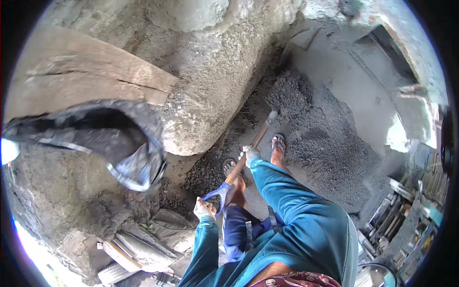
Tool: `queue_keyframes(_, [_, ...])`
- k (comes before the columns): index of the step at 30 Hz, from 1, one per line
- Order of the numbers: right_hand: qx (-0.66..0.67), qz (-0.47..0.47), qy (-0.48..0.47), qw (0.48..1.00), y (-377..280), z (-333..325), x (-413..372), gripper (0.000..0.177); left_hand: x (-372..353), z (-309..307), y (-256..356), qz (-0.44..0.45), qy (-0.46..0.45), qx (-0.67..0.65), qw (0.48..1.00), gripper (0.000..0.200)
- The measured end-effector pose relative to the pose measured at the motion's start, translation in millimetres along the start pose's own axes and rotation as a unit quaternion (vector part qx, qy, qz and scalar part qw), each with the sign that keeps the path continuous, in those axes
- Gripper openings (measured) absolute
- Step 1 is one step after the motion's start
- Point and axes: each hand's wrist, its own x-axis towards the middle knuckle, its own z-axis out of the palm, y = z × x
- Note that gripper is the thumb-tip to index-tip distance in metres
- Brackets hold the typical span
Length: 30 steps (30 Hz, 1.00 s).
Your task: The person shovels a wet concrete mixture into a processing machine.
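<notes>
My left hand (204, 209) is closed round the blue D-shaped handle (221, 193) of a shovel, at the lower middle of the view. Farther up the tool, my right hand (249, 154) grips the wooden shaft (260, 134). Both hands look grey with dust or gloves; which cannot be told. The shaft runs up and to the right to a metal socket (271, 117). Dark gravel (289, 94) lies at the shovel's far end, where the blade is hard to make out. My sandalled feet stand on either side of the shaft.
Dark gravel (330, 153) spreads to the right of my feet. A large rough rock or concrete mass (205, 91) rises at the upper left, beside a wooden board (95, 71) and a black bag or sheet (138, 162). Stacked scraps (389, 215) lie at the lower right.
</notes>
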Motion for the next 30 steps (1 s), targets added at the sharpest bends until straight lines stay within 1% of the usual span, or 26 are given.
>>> queue_keyframes(1, [0.030, -0.002, -0.027, 0.999, 5.4, -6.9, -25.9, 0.010, 5.5, -16.6, 8.3, -0.017, -0.011, 0.011, 1.000, 0.038])
queue_keyframes(2, [0.056, -0.024, -0.026, 0.998, 8.9, -10.1, -50.3, 0.011, 11.0, -32.3, 18.4, -0.041, -0.014, 0.023, 0.999, 0.041])
queue_keyframes(4, [0.107, -0.066, -0.022, 0.992, 23.5, -27.9, -80.5, 0.012, -5.5, -48.3, 42.2, -0.040, -0.031, 0.039, 0.998, 0.045])
queue_keyframes(5, [0.108, -0.056, -0.021, 0.992, 27.3, -40.0, -94.3, 0.017, -12.5, -58.3, 52.8, -0.038, -0.065, 0.048, 0.996, 0.049])
queue_keyframes(6, [0.127, -0.062, -0.007, 0.990, 31.1, -52.3, -118.6, 0.016, -23.4, -61.5, 63.4, -0.032, -0.072, 0.068, 0.995, 0.052])
queue_keyframes(8, [0.166, -0.080, 0.014, 0.983, 29.6, -73.8, -158.6, 0.014, -31.4, -71.3, 73.9, -0.048, -0.090, 0.124, 0.987, 0.052])
queue_keyframes(9, [0.185, -0.087, 0.003, 0.979, 29.5, -88.4, -171.8, 0.012, -39.1, -70.9, 77.9, -0.063, -0.138, 0.134, 0.979, 0.054])
queue_keyframes(10, [0.209, -0.083, 0.009, 0.974, 26.4, -106.7, -184.8, 0.012, -47.6, -67.2, 79.6, -0.072, -0.159, 0.160, 0.972, 0.055])
queue_keyframes(12, [0.275, -0.127, -0.019, 0.953, 14.0, -147.4, -207.6, 0.020, -63.2, -49.8, 72.3, -0.103, -0.203, 0.204, 0.952, 0.060])
queue_keyframes(13, [0.280, -0.128, 0.028, 0.951, 5.7, -170.6, -216.2, 0.018, -72.2, -44.3, 60.7, -0.096, -0.229, 0.236, 0.939, 0.062])
queue_keyframes(14, [0.290, -0.132, 0.071, 0.945, -17.5, -186.7, -223.3, 0.017, -87.7, -22.7, 48.9, -0.083, -0.261, 0.268, 0.924, 0.064])
queue_keyframes(15, [0.274, -0.183, 0.067, 0.942, -36.8, -206.7, -250.9, 0.010, -96.0, -4.0, 33.3, -0.102, -0.270, 0.287, 0.913, 0.067])
queue_keyframes(16, [0.272, -0.212, 0.090, 0.934, -58.1, -228.1, -274.7, 0.009, -102.7, 13.0, 14.6, -0.129, -0.306, 0.295, 0.896, 0.064])
queue_keyframes(18, [0.276, -0.258, 0.146, 0.914, -102.0, -275.2, -322.9, 0.008, -148.0, 56.7, -20.4, -0.142, -0.308, 0.332, 0.880, 0.061])
queue_keyframes(19, [0.290, -0.281, 0.161, 0.901, -128.9, -297.0, -360.9, 0.008, -182.8, 80.9, -36.4, -0.160, -0.337, 0.343, 0.862, 0.057])
queue_keyframes(20, [0.300, -0.310, 0.170, 0.886, -154.5, -320.2, -393.8, 0.009, -200.3, 104.9, -59.8, -0.151, -0.359, 0.353, 0.851, 0.056])
queue_keyframes(21, [0.308, -0.337, 0.181, 0.871, -176.6, -345.4, -419.5, 0.010, -228.6, 127.3, -77.5, -0.124, -0.402, 0.366, 0.830, 0.056])
queue_keyframes(22, [0.342, -0.380, 0.140, 0.848, -199.2, -374.6, -437.8, 0.012, -272.1, 150.6, -91.3, -0.098, -0.444, 0.373, 0.809, 0.055])
queue_keyframes(23, [0.366, -0.421, 0.097, 0.824, -221.4, -401.1, -456.1, 0.014, -314.5, 173.7, -100.3, -0.062, -0.444, 0.394, 0.802, 0.054])
queue_keyframes(24, [0.396, -0.433, 0.090, 0.805, -250.8, -419.2, -489.7, 0.016, -387.9, 192.6, -100.3, -0.006, -0.466, 0.381, 0.798, 0.051])
queue_keyframes(25, [0.416, -0.478, 0.018, 0.773, -274.1, -446.0, -507.6, 0.015, -416.4, 220.5, -108.4, 0.014, -0.528, 0.373, 0.763, 0.050])
queue_keyframes(26, [0.418, -0.530, -0.024, 0.738, -298.1, -466.4, -536.3, 0.015, -457.0, 245.8, -112.7, 0.039, -0.574, 0.355, 0.737, 0.048])
queue_keyframes(27, [0.410, -0.568, -0.073, 0.710, -322.3, -489.0, -565.6, 0.011, -533.0, 267.0, -110.3, 0.089, -0.682, 0.306, 0.658, 0.046])
queue_keyframes(28, [0.435, -0.613, -0.115, 0.650, -362.8, -540.1, -601.7, 0.008, -610.0, 288.7, -108.5, 0.123, -0.776, 0.235, 0.573, 0.044])
queue_keyframes(29, [0.444, -0.645, -0.159, 0.601, -392.2, -567.7, -625.3, 0.008, -655.9, 298.7, -113.1, 0.189, -0.823, 0.168, 0.508, 0.041])
queue_keyframes(30, [0.516, -0.606, -0.127, 0.592, -383.8, -550.5, -702.5, 0.007, -709.7, 293.7, -114.4, 0.271, -0.814, 0.142, 0.493, 0.038])
